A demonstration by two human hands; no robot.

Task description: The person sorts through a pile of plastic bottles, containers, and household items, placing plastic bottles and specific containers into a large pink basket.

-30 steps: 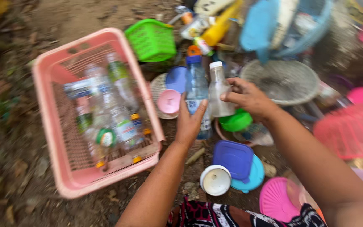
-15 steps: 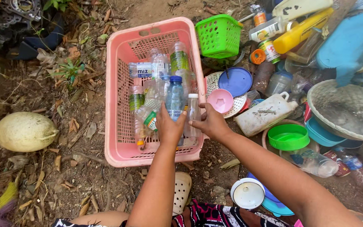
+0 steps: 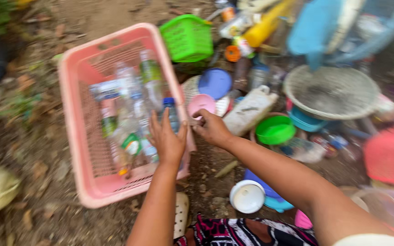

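Bare dirt ground [image 3: 37, 150] strewn with dry leaves is seen under a pink plastic basket [image 3: 76, 136], in which a jumble of clear plastic bottles [image 3: 128, 109] is packed. A blue-capped bottle [image 3: 171, 115] at the basket's right wall is touched by the spread-open left hand [image 3: 167, 139], while the right hand [image 3: 212, 128] is laid just beside it on the basket's right rim, fingers curled; whether anything is gripped cannot be told through the blur. Right of the basket, a green basket [image 3: 188, 38], pink bowl [image 3: 201, 104], blue lid [image 3: 215, 83], white jug [image 3: 250, 110], green bowl [image 3: 275, 130] and white cup [image 3: 247, 197] are scattered.
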